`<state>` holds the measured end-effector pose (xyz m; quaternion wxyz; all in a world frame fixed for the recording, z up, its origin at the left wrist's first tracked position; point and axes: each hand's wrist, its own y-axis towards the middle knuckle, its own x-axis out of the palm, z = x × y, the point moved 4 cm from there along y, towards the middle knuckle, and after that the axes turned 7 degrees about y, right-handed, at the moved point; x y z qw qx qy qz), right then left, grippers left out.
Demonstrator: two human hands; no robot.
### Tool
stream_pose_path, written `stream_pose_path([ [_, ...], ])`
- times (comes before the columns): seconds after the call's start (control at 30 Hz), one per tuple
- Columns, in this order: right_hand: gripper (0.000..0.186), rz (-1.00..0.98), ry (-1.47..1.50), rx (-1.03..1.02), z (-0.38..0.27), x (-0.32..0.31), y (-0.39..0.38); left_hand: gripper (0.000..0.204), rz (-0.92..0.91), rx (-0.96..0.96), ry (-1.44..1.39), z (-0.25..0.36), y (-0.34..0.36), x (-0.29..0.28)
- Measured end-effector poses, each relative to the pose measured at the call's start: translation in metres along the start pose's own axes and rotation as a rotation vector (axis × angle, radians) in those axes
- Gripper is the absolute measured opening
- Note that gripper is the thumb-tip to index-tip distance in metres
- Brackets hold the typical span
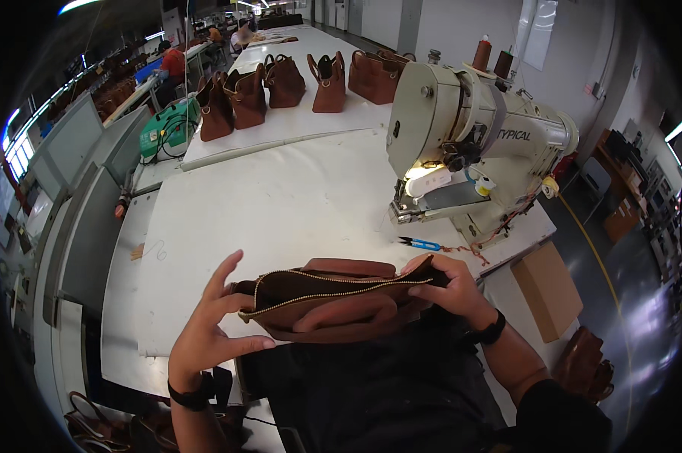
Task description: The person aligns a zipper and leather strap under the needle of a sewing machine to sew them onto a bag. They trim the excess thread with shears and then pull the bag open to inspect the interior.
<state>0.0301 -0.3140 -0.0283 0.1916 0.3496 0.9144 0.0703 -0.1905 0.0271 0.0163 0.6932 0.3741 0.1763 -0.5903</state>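
Observation:
A brown leather handbag (341,313) with a gold-toothed zipper lies at the table's near edge, against my lap. Its zipper is undone, so the mouth gapes and the dark inside shows. Both handles fold down along its sides. My right hand (454,287) pinches the bag's right end, thumb at the zipper edge. At the left end, my left hand (212,325) is open, with its index finger raised and thumb stretched out. Its other fingers rest by the zipper's end, partly hidden there.
A sewing machine (484,143) with thread spools stands at the right, its lamp lit. Blue thread snips (420,244) lie near its base. Finished-looking brown handbags (284,81) line the far table. A cardboard box (547,291) stands at the right; people work far left.

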Motion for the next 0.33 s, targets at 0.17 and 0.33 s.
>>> stream_pose_path([
  [0.17, 0.027, 0.034, 0.117, 0.102, 0.013, -0.006, 0.011, 0.045, -0.281, 0.045, -0.316, -0.023, 0.036, 0.0],
  [0.33, 0.031, 0.144, 0.138, 0.105, 0.015, -0.009, 0.01, 0.045, -0.54, 0.103, -0.132, -0.005, 0.035, 0.009],
])
